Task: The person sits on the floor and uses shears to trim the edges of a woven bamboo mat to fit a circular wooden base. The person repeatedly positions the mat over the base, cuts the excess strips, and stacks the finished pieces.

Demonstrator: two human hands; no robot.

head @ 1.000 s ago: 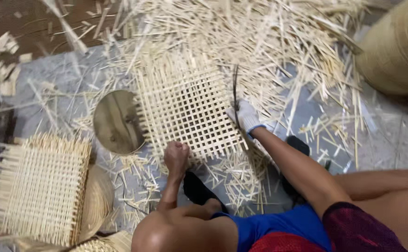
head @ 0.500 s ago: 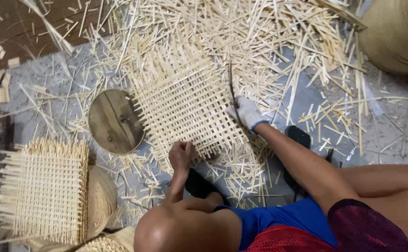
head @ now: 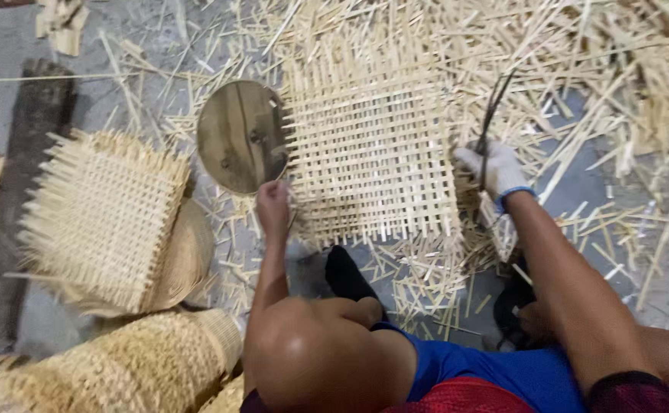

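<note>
We see the woven mat (head: 369, 149) flat on the floor between our hands: the left hand (head: 272, 205) pinches its near-left edge, while the gloved right hand (head: 493, 170) (nearer the mat's right edge) grips a thin dark blade (head: 492, 115) pointing far.

Weaving a bamboo mat on the floor

The bare left hand (head: 272, 206) grips the woven mat (head: 369, 153) at its lower left edge; the gloved right hand (head: 495, 170) holds a dark blade (head: 493, 115) at its right edge. A round wooden disc (head: 239, 138) lies alongside, amid loose bamboo strips (head: 579, 61).
</note>
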